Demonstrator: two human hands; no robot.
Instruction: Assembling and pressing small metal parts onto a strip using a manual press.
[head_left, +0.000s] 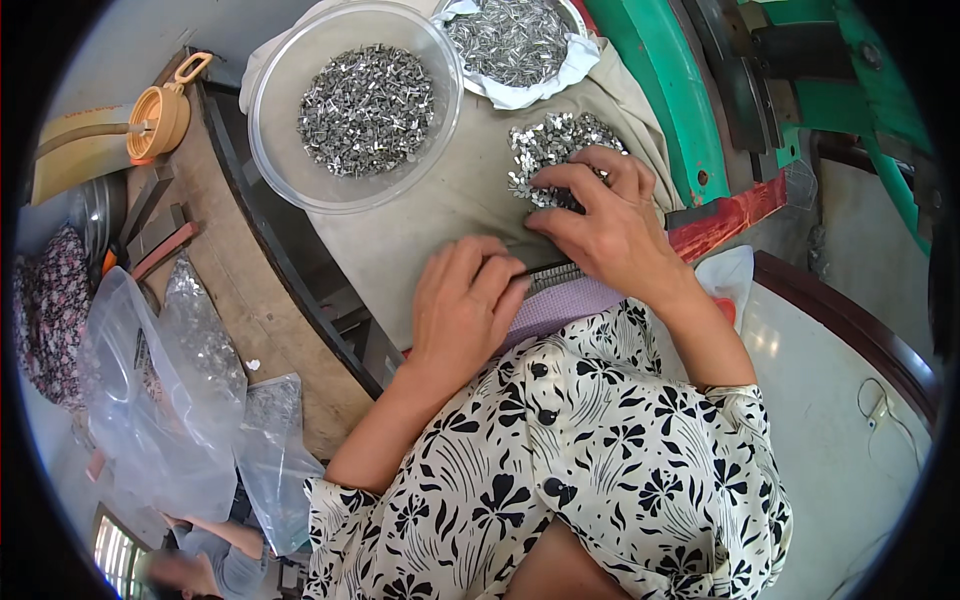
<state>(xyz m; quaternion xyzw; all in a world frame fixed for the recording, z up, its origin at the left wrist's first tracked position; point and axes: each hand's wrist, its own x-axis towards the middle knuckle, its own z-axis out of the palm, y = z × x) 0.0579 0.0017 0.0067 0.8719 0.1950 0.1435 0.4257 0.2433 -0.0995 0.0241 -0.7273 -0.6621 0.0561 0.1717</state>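
My left hand (462,300) is closed, its thumb and forefinger at the left end of a narrow dark strip (548,268). A grey row of fine teeth or small pieces runs along this strip; which of the two, I cannot make out. My right hand (612,222) arches over a loose pile of small shiny metal pieces (545,145), thumb and forefinger apart at its near edge. Pieces under the palm are hidden. Below the strip shows a lilac textured cloth or pad (555,303).
A clear round tub (262,140) of metal pieces and a white-lined bowl (520,98) of thin ones stand on beige cloth (375,265). Green machinery (650,80) rises at right. The left-hand wooden bench (265,310) bears plastic bags (150,390). Another person (225,555) is at lower left.
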